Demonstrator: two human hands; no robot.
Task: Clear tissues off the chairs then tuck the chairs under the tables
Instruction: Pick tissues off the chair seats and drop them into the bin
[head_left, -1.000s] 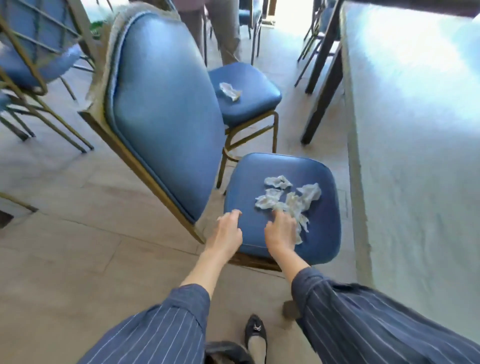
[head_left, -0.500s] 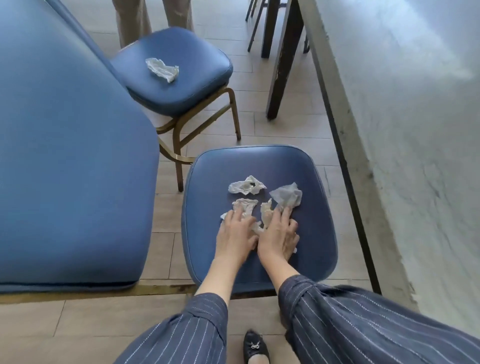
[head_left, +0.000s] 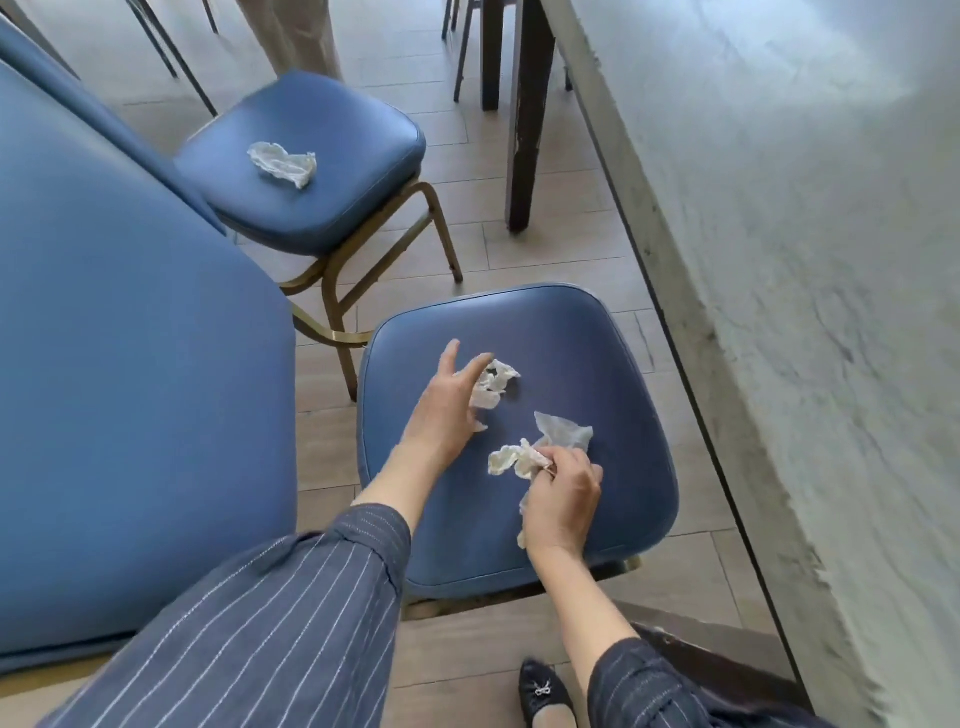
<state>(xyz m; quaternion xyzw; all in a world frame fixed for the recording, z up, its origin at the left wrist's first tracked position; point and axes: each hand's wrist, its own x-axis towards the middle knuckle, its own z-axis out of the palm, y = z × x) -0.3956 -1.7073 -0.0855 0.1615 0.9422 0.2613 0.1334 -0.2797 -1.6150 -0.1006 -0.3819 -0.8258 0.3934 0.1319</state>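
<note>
A wide blue chair back (head_left: 130, 364) is filling the left. Beyond it, a second chair (head_left: 311, 171) is holding one crumpled tissue (head_left: 283, 163). On the near seat (head_left: 571, 353), the left hand (head_left: 441, 410) is reaching, fingers spread, onto a loose tissue (head_left: 493, 384). The right hand (head_left: 563, 493) is pinching a bunch of tissues (head_left: 540, 452). Flimsy pieces could slip and drop to the floor. The table (head_left: 779, 260) is crowding the right side.

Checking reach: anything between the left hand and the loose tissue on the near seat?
Nothing visible. The left hand is open right beside the loose tissue on the near seat, fingers reaching over it. The right hand already grips other tissues.
</note>
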